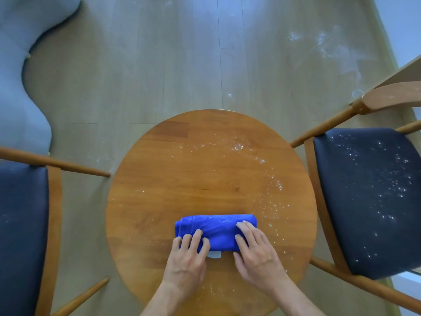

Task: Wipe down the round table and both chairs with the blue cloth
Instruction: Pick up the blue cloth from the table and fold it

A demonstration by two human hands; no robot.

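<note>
Blue cloth (216,231), folded into a thick pad, lies on the near part of the round table (173,179), with both hands on it. The left hand (185,258) has its fingers bent over the pad's near left corner, pinning it down; whether it truly grips the fold I cannot tell. The right hand (257,249) lies flatter, fingers straight and close together, pressing the pad's right end. A small white tag (214,254) pokes out between the 2 hands.

The step in hand looks like the start of the table wipe: white crumbs or powder (271,201) are scattered just beyond and to the right of the right hand, with a denser patch further out. The next move probably calls for pushing the pad forward and rightward under firm pressure, gathering the specks rather than flinging them off the edge.

Right of the right hand stands a chair (369,201) whose dark seat is heavily speckled; left of the left hand, the other chair (22,224) shows only faint marks. Beyond lies pale wood floor (159,65) with white smears, and a grey-blue sofa (22,87) far left.
</note>
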